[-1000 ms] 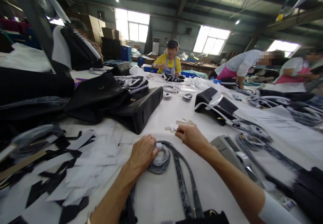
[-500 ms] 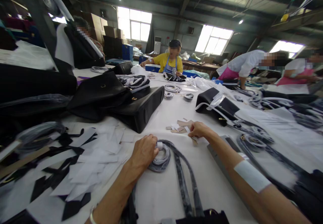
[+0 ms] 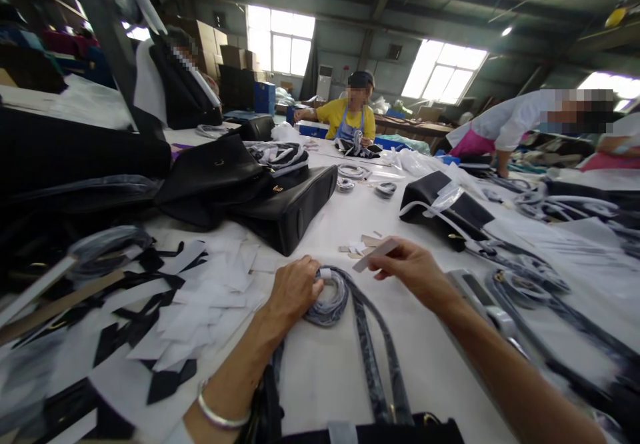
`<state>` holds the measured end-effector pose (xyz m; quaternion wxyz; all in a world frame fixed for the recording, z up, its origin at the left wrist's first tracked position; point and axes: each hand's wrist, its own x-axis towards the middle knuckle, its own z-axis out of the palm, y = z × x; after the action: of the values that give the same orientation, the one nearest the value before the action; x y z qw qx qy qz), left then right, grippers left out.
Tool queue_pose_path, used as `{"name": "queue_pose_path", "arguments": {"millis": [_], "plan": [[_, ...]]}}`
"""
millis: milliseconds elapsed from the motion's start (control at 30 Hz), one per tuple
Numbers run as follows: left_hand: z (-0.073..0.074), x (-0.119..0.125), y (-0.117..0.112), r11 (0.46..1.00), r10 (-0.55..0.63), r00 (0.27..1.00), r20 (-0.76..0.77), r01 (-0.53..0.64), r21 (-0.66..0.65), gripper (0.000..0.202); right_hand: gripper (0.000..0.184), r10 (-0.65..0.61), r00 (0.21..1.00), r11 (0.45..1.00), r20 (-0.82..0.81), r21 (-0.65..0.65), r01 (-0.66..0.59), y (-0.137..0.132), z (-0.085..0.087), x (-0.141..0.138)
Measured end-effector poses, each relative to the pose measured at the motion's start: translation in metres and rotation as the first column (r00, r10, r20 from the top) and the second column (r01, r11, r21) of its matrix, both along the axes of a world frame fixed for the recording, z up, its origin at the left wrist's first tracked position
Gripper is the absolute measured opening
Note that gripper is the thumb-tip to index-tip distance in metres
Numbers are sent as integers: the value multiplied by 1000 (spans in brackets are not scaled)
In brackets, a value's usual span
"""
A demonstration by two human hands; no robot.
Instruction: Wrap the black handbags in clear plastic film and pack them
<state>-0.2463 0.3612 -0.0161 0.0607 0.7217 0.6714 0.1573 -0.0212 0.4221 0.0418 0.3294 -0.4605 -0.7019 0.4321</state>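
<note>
My left hand [image 3: 295, 289] is closed over a coiled dark bag strap [image 3: 334, 301] that lies on the white table [image 3: 325, 377]. The strap runs down to a black bag [image 3: 400, 431] at the bottom edge. My right hand [image 3: 413, 269] is raised just right of the coil and pinches a small pale strip [image 3: 375, 255] between thumb and fingers. A little pile of similar pale scraps [image 3: 357, 247] lies just beyond it.
White and black cut pieces [image 3: 200, 297] lie scattered to the left. Black handbags [image 3: 280, 211] sit behind them, another black bag [image 3: 440, 204] to the right with straps [image 3: 530, 284]. A person in yellow [image 3: 350, 121] sits at the far end; others bend at right.
My right hand reached to the scrap pile, picked up a pale strip and drew it back toward the coil. The left hand stayed on the coiled strap.
</note>
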Motion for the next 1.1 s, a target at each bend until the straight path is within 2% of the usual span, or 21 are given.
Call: {"name": "queue_pose_path", "arguments": {"millis": [67,167,233,367,400,467,500,567,667,767,867,967,1100], "plan": [[2,0,0,1000,1,1000,2,-1,10,21,16,95,996,993,-4,65,-94,-24,-3,-23],[5,-1,-1,1000,0,1000,-6,0,17,19,5,168,970,931,178,293,-215,-44,-15,-45],[6,0,-1,1000,0,1000,-7,0,15,17,9,175,938,832,300,465,-304,-48,-23,-48],[9,1,0,999,12,1000,4,-12,31,16,18,54,874,548,483,717,-430,-43,-34,-47],[10,2,0,999,14,1000,3,-14,37,16,18,-2,867,500,498,751,-430,-42,-35,-48],[11,3,0,999,11,1000,2,-11,47,16,17,-117,859,464,498,793,-396,-37,-38,-52],[11,3,-1,999,7,1000,1,-7,48,17,17,-160,852,468,499,798,-380,-35,-40,-55],[12,4,-1,999,4,1000,0,-4,46,17,20,-193,824,512,533,771,-379,-29,-43,-60],[15,2,-2,999,6,1000,-3,-6,34,16,23,-165,778,642,606,665,-382,-21,-50,-67],[18,-1,-3,999,-49,999,-10,49,1,15,22,-166,775,756,610,583,-296,-14,-59,-68],[17,-1,-5,993,-108,994,-13,107,-47,22,22,-131,804,804,580,537,-256,-9,-66,-67],[13,0,-4,995,-71,997,6,71,-63,24,23,-83,833,834,547,496,-242,-7,-70,-67],[4,-1,0,996,-72,984,163,78,-34,17,30,25,878,874,478,416,-251,-4,-64,-66]]}}
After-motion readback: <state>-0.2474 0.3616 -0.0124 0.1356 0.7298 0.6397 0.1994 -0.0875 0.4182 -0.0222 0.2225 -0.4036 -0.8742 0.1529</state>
